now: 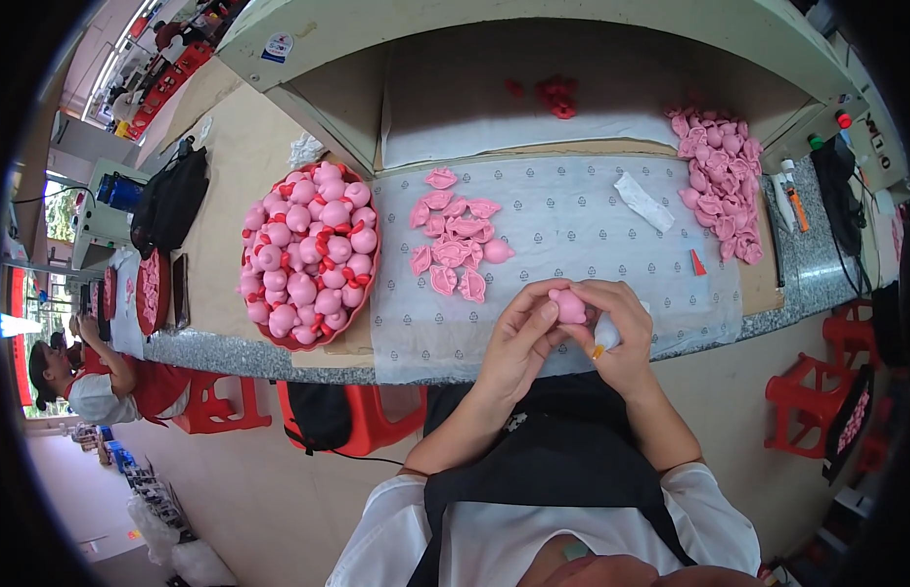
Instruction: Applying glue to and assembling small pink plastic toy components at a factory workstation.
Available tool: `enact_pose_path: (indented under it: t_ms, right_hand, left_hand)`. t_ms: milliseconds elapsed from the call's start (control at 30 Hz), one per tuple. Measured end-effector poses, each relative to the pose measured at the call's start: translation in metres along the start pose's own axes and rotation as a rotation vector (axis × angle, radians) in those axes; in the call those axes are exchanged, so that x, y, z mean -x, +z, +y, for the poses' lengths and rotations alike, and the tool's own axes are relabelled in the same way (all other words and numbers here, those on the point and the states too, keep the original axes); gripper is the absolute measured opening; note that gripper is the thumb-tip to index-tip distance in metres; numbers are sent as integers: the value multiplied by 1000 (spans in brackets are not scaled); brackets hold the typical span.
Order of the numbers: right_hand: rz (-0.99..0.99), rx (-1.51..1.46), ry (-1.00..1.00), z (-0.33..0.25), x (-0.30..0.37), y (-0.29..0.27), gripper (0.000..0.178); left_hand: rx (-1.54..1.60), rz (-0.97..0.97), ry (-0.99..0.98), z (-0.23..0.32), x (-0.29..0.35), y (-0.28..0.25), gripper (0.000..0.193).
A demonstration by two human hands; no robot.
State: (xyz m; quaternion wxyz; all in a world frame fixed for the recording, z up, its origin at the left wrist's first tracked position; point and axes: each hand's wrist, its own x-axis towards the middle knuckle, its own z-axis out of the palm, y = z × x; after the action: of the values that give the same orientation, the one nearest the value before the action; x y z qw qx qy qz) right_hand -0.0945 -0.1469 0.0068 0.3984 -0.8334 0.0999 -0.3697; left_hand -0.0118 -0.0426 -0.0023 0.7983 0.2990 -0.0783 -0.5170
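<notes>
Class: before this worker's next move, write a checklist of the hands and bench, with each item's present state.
1. Pink piece held between left hand and right hand: ok.
2. White bottle tucked in the right hand: ok.
3. Loose pink shells lying on the patterned sheet: ok.
4. Spare room in the red bowl: not ok; heaped with round pink pieces.
5. Held piece free of flaws: cannot tell; too small.

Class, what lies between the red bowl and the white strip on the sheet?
In the head view, a cluster of pink molded pieces on the sheet.
</notes>
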Motion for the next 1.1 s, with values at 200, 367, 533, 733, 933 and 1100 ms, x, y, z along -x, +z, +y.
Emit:
enact_pose_path:
  t_ms: [200, 367, 533, 733, 933, 1100]
  right_hand:
    - [25, -75, 54, -14, 5, 0, 32]
    - [20, -50, -119, -15, 4, 1, 31]
    - [-4, 52, -160, -12, 1, 14, 28]
    - [63, 74, -192, -17, 6, 26, 32]
    - [63, -118, 66, -24, 16, 27, 30]
    - [-89, -106, 220, 0, 22, 6, 27]
  left_hand:
    - [-196, -98, 206, -7, 5, -7, 28]
    - [-119, -203, 205, -8, 9, -9, 24]
    - [-172, -42, 234, 1, 12, -5, 20]
    - [-3, -85, 119, 7, 18, -7, 16]
    - [-45, 57, 387, 22, 17, -24, 13]
    - [-479, 312, 717, 73, 53, -47, 10]
